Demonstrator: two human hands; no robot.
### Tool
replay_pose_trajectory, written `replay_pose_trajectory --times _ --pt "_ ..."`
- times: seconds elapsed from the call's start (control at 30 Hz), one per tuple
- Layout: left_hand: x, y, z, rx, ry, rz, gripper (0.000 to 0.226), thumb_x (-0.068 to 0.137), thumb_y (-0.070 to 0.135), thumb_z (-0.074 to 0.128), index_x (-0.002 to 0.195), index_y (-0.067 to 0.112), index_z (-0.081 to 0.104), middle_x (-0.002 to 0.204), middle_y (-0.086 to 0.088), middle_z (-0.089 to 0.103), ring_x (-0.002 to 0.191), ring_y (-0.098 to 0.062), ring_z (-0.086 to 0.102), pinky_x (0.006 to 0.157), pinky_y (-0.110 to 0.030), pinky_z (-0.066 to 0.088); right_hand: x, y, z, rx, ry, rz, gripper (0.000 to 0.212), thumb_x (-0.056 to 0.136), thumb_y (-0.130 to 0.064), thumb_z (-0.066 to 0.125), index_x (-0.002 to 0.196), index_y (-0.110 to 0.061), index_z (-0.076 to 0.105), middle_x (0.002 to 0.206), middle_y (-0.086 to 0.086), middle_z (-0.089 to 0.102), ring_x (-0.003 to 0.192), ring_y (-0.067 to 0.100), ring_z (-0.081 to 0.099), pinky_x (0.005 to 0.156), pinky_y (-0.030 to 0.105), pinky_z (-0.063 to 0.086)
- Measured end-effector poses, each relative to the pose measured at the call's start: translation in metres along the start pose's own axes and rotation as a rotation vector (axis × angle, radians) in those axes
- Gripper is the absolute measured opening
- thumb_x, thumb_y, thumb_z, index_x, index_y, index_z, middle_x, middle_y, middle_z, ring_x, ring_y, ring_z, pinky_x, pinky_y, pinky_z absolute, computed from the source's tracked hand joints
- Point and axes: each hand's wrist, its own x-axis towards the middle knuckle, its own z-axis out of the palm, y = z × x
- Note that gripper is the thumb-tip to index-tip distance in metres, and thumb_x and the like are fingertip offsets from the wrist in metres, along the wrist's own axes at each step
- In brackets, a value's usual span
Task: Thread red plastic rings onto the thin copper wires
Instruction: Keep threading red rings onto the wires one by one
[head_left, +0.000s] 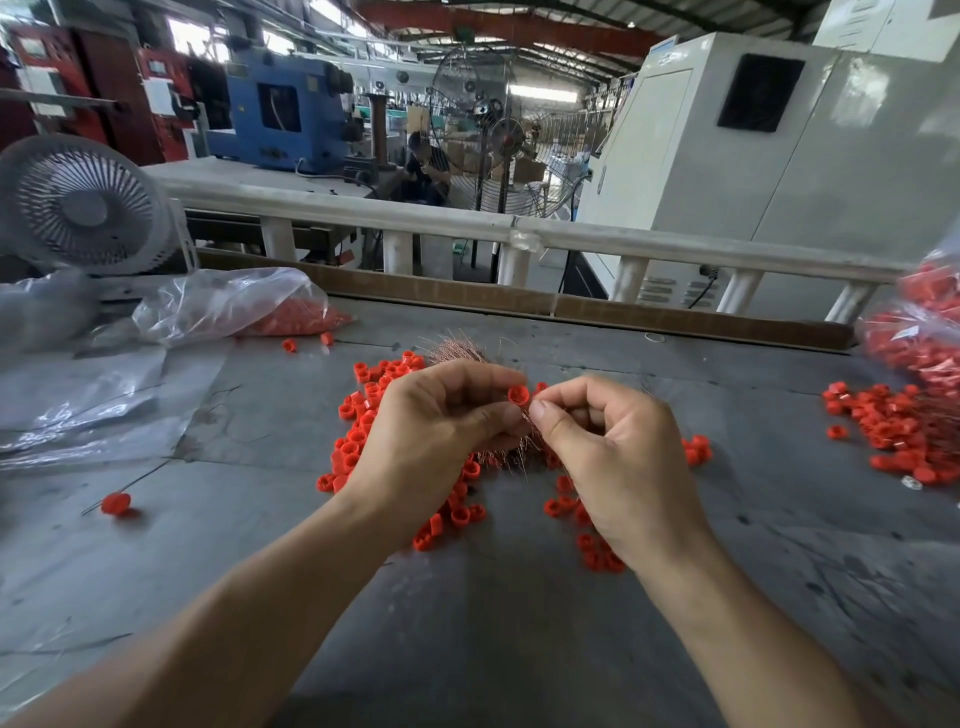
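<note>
My left hand (441, 421) pinches one red plastic ring (518, 396) between thumb and forefinger, above the middle of the grey table (467, 623). Right beside it, my right hand (613, 447) has thumb and forefinger pressed together at the ring's edge; a wire between them is too thin to make out. A bundle of thin copper wires (460, 353) lies under and behind both hands. Loose red rings (363, 410) are scattered on the table around the bundle.
A clear bag of red rings (234, 306) lies at the back left beside a white desk fan (83, 205). At the right edge sit a heap of rings with wires (904, 426) and another bag (930, 322). One ring on a wire (115, 503) lies at the left.
</note>
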Motion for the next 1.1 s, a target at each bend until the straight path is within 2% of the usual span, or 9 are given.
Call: replay_pose_trajectory --times 0.1,0.23,0.47,0.7,0.8,0.87,0.97,1.1 --pt "-0.001 0.002 0.001 -0.021 -0.003 -0.021 0.024 0.088 -0.007 0.069 0.102 0.012 0.077 0.089 -0.014 0.079 0.084 -0.023 0.078 0.075 -0.026 0.061 0.0 0.001 -0.001 0.005 0.008 0.01 0.014 0.093 -0.018 0.073 0.081 -0.024 0.075 0.069 0.005 0.071 0.069 0.03 0.068 0.049 0.032 0.059" --pt "0.0 0.003 0.002 -0.07 0.012 -0.063 0.025 0.092 -0.005 0.065 0.099 0.013 0.08 0.09 -0.015 0.079 0.085 -0.024 0.078 0.075 -0.027 0.062 0.002 0.004 -0.002 -0.021 0.007 0.007 0.011 0.092 -0.019 0.074 0.083 -0.024 0.076 0.072 0.005 0.073 0.072 0.03 0.071 0.063 0.052 0.06" --pt "0.0 0.004 0.001 -0.095 0.014 -0.092 0.026 0.092 -0.005 0.065 0.095 0.013 0.083 0.092 -0.016 0.079 0.086 -0.025 0.078 0.074 -0.027 0.062 0.002 0.004 -0.003 -0.05 0.005 0.005 0.011 0.092 -0.021 0.075 0.082 -0.026 0.075 0.07 -0.003 0.073 0.067 0.018 0.07 0.061 0.045 0.06" --pt "0.0 0.007 -0.002 -0.145 -0.015 -0.142 0.018 0.079 0.008 0.071 0.094 0.011 0.082 0.095 -0.018 0.078 0.09 -0.027 0.078 0.075 -0.029 0.063 0.003 0.004 -0.003 -0.008 -0.005 -0.001 0.011 0.093 -0.019 0.074 0.083 -0.024 0.076 0.073 0.002 0.074 0.074 0.026 0.072 0.071 0.053 0.059" --pt "0.0 0.008 -0.003 -0.183 -0.03 -0.177 0.02 0.077 0.008 0.072 0.095 0.008 0.08 0.096 -0.02 0.078 0.089 -0.027 0.078 0.073 -0.03 0.063 0.003 0.005 -0.004 -0.001 -0.015 -0.013 0.011 0.094 -0.021 0.073 0.085 -0.026 0.076 0.075 -0.002 0.074 0.073 0.021 0.071 0.071 0.045 0.06" --pt "0.0 0.009 -0.004 -0.216 -0.038 -0.2 0.022 0.076 0.007 0.072 0.097 0.006 0.078 0.096 -0.021 0.077 0.087 -0.026 0.078 0.072 -0.03 0.063 0.003 0.006 -0.005 0.004 -0.034 -0.019 0.011 0.095 -0.021 0.071 0.087 -0.028 0.075 0.074 -0.006 0.073 0.069 0.016 0.069 0.066 0.036 0.058" --pt "0.0 0.01 -0.005 -0.253 -0.052 -0.232 0.024 0.076 0.005 0.072 0.1 0.003 0.077 0.098 -0.023 0.076 0.088 -0.027 0.077 0.075 -0.032 0.063 0.004 0.009 -0.005 0.039 -0.073 -0.017 0.013 0.098 -0.02 0.068 0.089 -0.028 0.075 0.063 -0.015 0.065 0.055 0.002 0.057 0.054 0.014 0.042" --pt "0.0 0.011 -0.006 -0.305 -0.073 -0.271 0.025 0.078 0.002 0.071 0.103 0.002 0.076 0.1 -0.023 0.075 0.088 -0.027 0.077 0.075 -0.032 0.063 0.005 0.011 -0.007 0.058 -0.11 -0.002 0.015 0.1 -0.019 0.064 0.092 -0.028 0.074 0.061 -0.018 0.06 0.056 -0.001 0.054 0.054 0.011 0.04"
